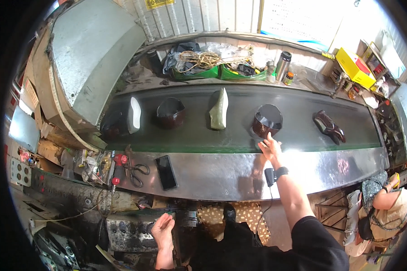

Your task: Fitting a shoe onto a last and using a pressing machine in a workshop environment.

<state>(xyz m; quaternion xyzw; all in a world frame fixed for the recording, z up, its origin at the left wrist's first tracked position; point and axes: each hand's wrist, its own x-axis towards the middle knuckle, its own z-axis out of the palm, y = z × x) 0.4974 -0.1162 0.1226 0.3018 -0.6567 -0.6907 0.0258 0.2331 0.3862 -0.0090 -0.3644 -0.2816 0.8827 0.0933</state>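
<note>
My right hand (271, 148) reaches over the metal ledge to the conveyor belt. One finger touches the lower edge of a dark brown glossy leather piece (261, 129), rounded and hollow, standing on the belt; the other fingers are apart. To its right lies a brown textured shoe (329, 126) on its side. Left of it stands a greenish shoe last (219, 110) with a pale sole face. Farther left are a second hollow brown piece (171, 115) and a white-soled last (134, 115). Low in front of the ledge, my left hand (163, 228) hangs with loosely bent fingers, nothing seen in it.
On the ledge (212, 180) lie a black phone (166, 172), scissors (138, 174) and a red-and-grey tool (119, 168). Green bins (199, 73) and a flask (283, 66) stand behind the belt. A grey machine hood (92, 49) borders the left; another person (391, 212) sits at right.
</note>
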